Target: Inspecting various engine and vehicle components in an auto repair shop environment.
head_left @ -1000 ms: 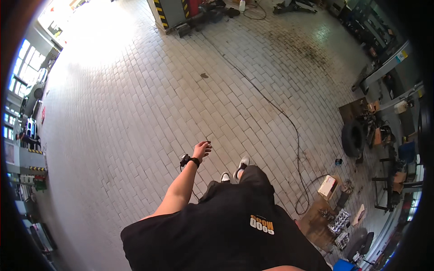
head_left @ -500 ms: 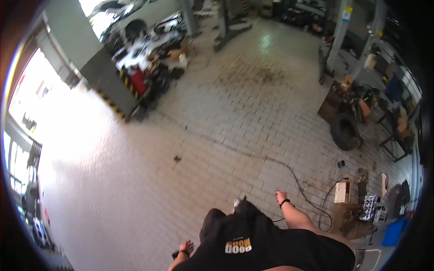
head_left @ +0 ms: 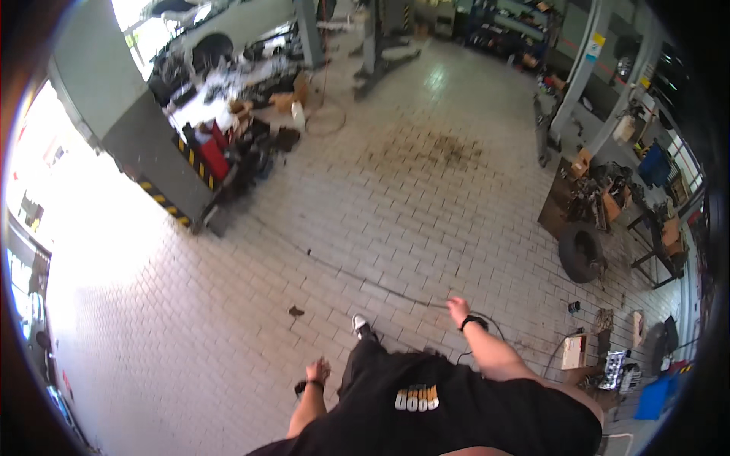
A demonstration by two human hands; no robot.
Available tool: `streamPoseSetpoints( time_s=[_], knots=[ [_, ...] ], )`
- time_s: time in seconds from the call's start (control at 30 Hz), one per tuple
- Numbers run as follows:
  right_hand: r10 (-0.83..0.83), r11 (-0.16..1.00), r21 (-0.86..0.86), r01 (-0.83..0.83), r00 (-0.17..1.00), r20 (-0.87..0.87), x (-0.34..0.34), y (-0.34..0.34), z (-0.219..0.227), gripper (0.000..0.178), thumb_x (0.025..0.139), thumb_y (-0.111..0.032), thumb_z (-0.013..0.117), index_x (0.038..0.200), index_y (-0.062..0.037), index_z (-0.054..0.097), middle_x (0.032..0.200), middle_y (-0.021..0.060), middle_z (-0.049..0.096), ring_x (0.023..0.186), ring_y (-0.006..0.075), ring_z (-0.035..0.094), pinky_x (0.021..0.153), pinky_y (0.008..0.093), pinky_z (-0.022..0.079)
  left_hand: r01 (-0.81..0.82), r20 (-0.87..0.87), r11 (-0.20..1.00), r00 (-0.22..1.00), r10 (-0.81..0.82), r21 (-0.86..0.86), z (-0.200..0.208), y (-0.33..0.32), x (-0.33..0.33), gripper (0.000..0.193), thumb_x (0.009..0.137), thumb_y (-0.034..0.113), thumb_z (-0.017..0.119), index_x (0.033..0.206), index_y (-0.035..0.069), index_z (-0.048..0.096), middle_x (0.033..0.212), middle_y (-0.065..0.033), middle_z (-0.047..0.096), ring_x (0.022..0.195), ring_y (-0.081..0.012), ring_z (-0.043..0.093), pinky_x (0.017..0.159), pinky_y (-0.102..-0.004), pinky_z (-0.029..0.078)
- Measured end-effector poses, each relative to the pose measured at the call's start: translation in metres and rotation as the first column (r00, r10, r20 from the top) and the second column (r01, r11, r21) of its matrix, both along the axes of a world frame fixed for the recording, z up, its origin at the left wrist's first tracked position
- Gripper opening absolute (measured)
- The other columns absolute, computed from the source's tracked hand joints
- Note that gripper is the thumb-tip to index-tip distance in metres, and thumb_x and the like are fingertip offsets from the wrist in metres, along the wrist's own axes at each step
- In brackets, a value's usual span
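Observation:
My left hand (head_left: 318, 370) hangs beside my left thigh with its fingers loosely bent and apart; I see nothing in it. A black band with a dark piece on it circles that wrist. My right hand (head_left: 458, 308) reaches forward over the floor, its fingers curled in, with a black band at the wrist. No held thing shows in it. Behind this hand, in the picture, runs a dark cable (head_left: 380, 288) that lies along the tiles. My foot in a white shoe (head_left: 360, 324) is stepping ahead between the hands.
A tyre (head_left: 581, 252) stands at the right by a table of parts. Nearer lie a white box (head_left: 574, 352), a silvery metal engine part (head_left: 614, 369) and a blue bin (head_left: 655, 395). A striped pillar (head_left: 163, 167) rises at left. Dark stains (head_left: 449, 150) mark the tiled floor.
My right hand has moved a little forward and left, and now overlaps the cable in the picture. My left hand has come forward. A white shoe now shows ahead of my body.

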State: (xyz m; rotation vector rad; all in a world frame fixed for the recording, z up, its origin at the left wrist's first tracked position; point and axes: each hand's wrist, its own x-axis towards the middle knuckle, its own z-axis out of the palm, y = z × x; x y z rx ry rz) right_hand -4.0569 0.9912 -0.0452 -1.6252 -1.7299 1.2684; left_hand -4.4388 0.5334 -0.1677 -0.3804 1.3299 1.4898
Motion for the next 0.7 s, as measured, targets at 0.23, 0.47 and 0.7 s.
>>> streamPoseSetpoints(
  time_s=[0.23,0.47,0.7],
  knots=[
    [-0.471,0.761,-0.36,0.539,0.842,0.265,0.057,-0.017,0.016,0.018,0.084,-0.017,0.054,0.079,-0.0037,0.064,0.062,0.0091,0.055,0.05,0.0213,0.054,0.041,0.0362,0.041,-0.066,-0.111,0.97,0.993,0.041,-0.234,0.095,0.152,-0.16,0.023,0.096,0.024,0.05,0.112,0.013,0.062,0.087,-0.003,0.067,0.07,-0.0162,0.064,0.056,-0.0282,0.047],
    [-0.626,0.578,-0.508,0.638,0.747,0.226,-0.019,-0.009,0.017,0.019,0.09,-0.024,0.055,0.099,-0.0079,0.061,0.083,0.0064,0.061,0.063,0.0188,0.056,0.049,0.0352,0.042,0.076,-0.13,0.962,0.985,-0.113,-0.261,0.123,0.259,-0.265,0.021,0.095,0.024,0.049,0.111,0.015,0.06,0.089,-0.001,0.067,0.072,-0.0157,0.062,0.063,-0.0288,0.045],
    [-0.569,0.596,-0.567,0.569,0.797,0.202,-0.166,0.123,-0.029,0.017,0.088,-0.021,0.058,0.097,-0.0074,0.062,0.083,0.0061,0.062,0.063,0.0195,0.056,0.05,0.0342,0.041,0.084,-0.072,0.896,0.989,-0.128,-0.435,0.121,0.276,-0.33,0.025,0.096,0.026,0.05,0.114,0.015,0.063,0.094,-0.0026,0.07,0.075,-0.0149,0.064,0.062,-0.0295,0.045]
  ],
)
